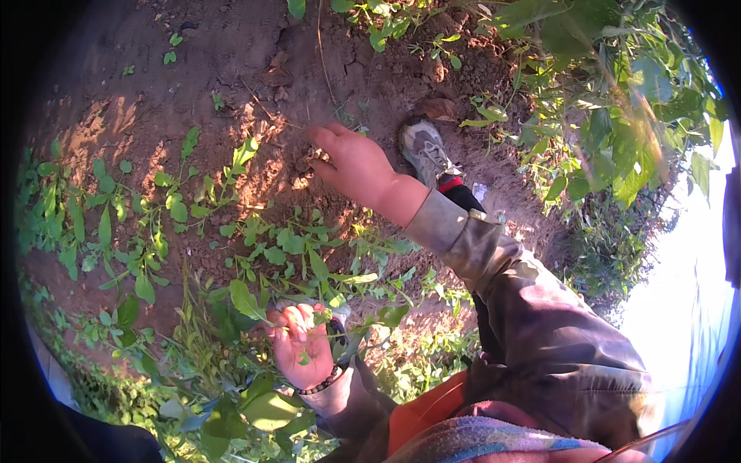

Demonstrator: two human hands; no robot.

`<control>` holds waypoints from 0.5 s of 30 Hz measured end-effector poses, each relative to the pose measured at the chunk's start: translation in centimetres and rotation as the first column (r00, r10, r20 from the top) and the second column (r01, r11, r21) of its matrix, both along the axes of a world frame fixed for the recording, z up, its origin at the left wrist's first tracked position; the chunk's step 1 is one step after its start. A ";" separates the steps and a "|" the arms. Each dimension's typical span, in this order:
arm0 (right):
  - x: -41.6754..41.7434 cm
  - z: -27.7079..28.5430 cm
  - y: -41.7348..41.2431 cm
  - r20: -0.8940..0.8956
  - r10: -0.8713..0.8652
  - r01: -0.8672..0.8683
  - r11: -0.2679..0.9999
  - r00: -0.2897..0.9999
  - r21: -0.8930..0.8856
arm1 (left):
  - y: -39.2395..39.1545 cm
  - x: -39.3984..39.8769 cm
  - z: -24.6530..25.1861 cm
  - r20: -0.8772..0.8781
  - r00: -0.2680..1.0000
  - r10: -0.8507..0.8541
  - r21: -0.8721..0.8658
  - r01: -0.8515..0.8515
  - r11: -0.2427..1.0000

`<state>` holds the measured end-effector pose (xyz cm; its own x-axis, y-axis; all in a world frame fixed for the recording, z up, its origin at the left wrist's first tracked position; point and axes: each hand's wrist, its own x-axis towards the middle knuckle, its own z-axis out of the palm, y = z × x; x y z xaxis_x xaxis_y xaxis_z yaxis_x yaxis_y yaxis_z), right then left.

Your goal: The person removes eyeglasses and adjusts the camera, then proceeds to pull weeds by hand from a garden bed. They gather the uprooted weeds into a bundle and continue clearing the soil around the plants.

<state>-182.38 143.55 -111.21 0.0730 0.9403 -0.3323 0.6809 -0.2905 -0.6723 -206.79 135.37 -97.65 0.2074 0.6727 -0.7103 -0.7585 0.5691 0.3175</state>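
My left hand (304,347), with a dark bead bracelet (322,383) at the wrist, is palm up among the greens. Its fingers are curled around a leafy green plant (246,301), whose leaves stick out on both sides. My right hand (356,165) reaches low over the brown soil (231,35), back of the hand up, with its fingertips at the dirt. A thin dry stalk (272,113) ends close to those fingertips. Whether the right hand grips anything is hidden by the hand itself. Leafy seedlings (289,240) grow between my two hands.
A grey lace-up shoe (425,142) of mine stands on the soil beyond my right wrist. Taller leafy plants (613,127) crowd the right side. More seedlings (107,226) spread at left. A brown dry leaf (437,109) lies by the shoe's toe.
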 end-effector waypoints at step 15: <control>10.2 -4.7 -0.2 0.109 0.073 -0.066 0.996 0.991 -0.068 | 0.9 5.8 -4.9 -0.200 0.972 -0.127 -0.197 0.088 0.976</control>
